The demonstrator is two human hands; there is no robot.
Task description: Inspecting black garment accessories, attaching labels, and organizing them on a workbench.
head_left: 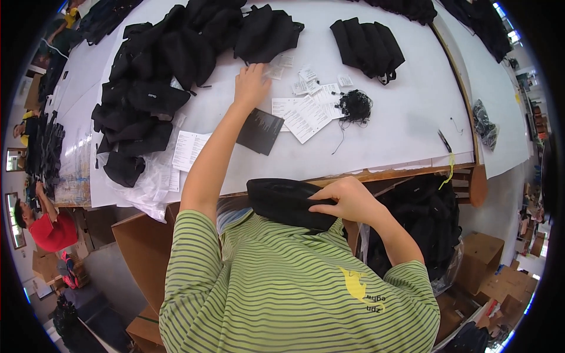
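My right hand (347, 199) grips a black fabric piece (281, 203), pouch-like and flattened, at its right end near the table's front edge, thumb and fingers closed on its rim. My left arm reaches far across the white table. The left hand (252, 87) has its fingers stretched out over the tabletop, beside small clear packets (279, 67) and just below one of the black fabric pieces (268, 34). Its fingertips are partly hard to make out. Near that forearm lies a dark printed card (261, 132).
Black fabric pieces (141, 97) are heaped at the left, over clear plastic (147, 191). White printed sheets (306, 117), small labels (307, 82) and a tangle of black cords (355, 107) lie mid-table. Snips (444, 141) rest at right. More black pieces (415, 226) fill a bag below.
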